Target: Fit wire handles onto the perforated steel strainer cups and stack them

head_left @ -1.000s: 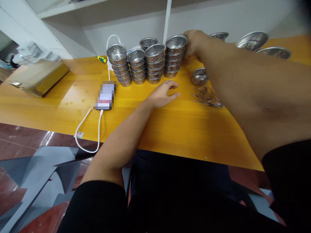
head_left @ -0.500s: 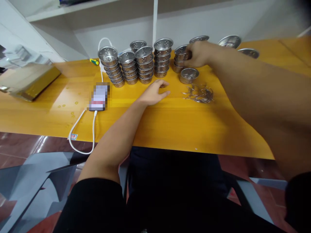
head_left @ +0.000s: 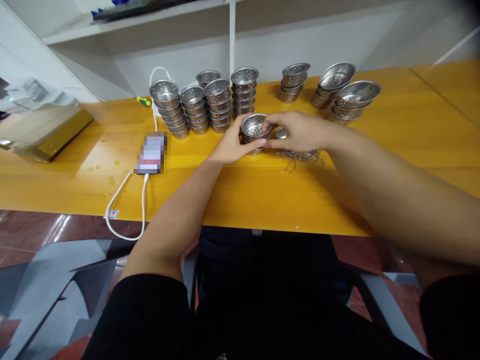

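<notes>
A small perforated steel cup (head_left: 253,128) sits on the yellow table (head_left: 262,190), held between both hands. My left hand (head_left: 232,145) cups its left side. On its right rim rest the fingers of my right hand (head_left: 300,131). A pile of thin wire pieces (head_left: 298,157) lies just under my right hand. Behind the held cup stand several stacks of the same steel cups (head_left: 210,105).
More cup stacks (head_left: 293,82) and leaning wider strainers (head_left: 347,95) stand at the back right. A phone (head_left: 152,153) with a white cable (head_left: 123,207) lies at the left, a screwdriver (head_left: 144,101) by the wall, a gold-edged box (head_left: 41,132) far left.
My right hand came back from the rear stacks with a cup and brought it to the table's middle. My left hand closed in on the cup's left side.
</notes>
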Motion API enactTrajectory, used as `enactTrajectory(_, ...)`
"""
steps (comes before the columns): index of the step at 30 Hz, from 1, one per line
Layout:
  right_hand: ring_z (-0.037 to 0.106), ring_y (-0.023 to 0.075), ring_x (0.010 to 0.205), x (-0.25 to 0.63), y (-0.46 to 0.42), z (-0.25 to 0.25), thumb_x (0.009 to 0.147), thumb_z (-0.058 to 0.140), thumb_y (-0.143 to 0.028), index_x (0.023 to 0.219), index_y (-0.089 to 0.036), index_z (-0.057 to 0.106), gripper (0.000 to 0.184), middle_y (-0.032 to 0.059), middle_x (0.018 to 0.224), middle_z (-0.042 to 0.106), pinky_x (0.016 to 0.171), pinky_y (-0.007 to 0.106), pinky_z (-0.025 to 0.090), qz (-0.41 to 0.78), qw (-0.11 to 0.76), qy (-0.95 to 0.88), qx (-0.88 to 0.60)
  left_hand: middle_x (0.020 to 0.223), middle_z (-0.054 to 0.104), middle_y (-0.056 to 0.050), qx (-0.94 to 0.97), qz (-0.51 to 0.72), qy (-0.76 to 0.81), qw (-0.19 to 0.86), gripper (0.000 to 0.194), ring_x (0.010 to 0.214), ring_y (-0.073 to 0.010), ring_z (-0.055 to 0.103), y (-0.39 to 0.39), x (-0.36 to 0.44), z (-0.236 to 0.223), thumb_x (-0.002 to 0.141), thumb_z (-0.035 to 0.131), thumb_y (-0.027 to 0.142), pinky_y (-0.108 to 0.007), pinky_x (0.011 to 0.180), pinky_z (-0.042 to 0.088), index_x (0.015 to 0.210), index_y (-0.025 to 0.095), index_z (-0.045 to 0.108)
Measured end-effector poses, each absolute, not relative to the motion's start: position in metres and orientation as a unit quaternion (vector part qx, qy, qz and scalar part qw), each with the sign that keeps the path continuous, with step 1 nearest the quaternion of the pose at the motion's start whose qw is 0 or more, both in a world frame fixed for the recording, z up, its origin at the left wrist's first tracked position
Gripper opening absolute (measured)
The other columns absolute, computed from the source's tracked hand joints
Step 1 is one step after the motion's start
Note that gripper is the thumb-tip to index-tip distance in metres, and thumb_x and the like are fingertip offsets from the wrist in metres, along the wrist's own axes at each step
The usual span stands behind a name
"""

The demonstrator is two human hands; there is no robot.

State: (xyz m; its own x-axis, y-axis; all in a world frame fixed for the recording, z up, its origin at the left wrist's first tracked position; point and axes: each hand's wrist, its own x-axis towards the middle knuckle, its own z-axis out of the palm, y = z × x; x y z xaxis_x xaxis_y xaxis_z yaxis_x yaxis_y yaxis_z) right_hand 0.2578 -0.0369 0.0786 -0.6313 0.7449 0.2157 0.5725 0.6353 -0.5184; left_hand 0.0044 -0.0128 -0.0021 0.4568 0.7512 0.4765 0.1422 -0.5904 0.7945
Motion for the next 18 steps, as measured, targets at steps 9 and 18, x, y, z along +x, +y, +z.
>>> enactTrajectory(9, 0.048, 0.0476, 0.161, 0.252, -0.063, 0.060, 0.103, 0.080, -0.077, 0.111, -0.032, 0.079, 0.045, 0.0122, 0.155, 0.065, 0.136, 0.075, 0.038, 0.222, 0.397, -0.826, -0.334, 0.140, 0.074, -0.014, 0.801, 0.473, 0.258, 0.259, 0.087, 0.131, -0.0320, 0.076, -0.018, 0.009, 0.005, 0.089, 0.085, 0.080, -0.051, 0.121, 0.062, 0.145, 0.022, 0.053)
enactTrajectory(18, 0.067, 0.0456, 0.137, 0.247, -0.072, 0.068, 0.106, 0.069, -0.085, 0.118, -0.035, 0.082, 0.053, 0.0141, 0.133, 0.074, 0.119, 0.069, 0.059, 0.157, 0.470, -0.769, -0.403, 0.156, 0.062, -0.012, 0.835, 0.470, 0.255, 0.127, 0.085, 0.153, -0.0380, 0.062, -0.009, 0.004, 0.010, 0.096, 0.079, 0.076, -0.059, 0.138, 0.047, 0.163, 0.034, 0.048)
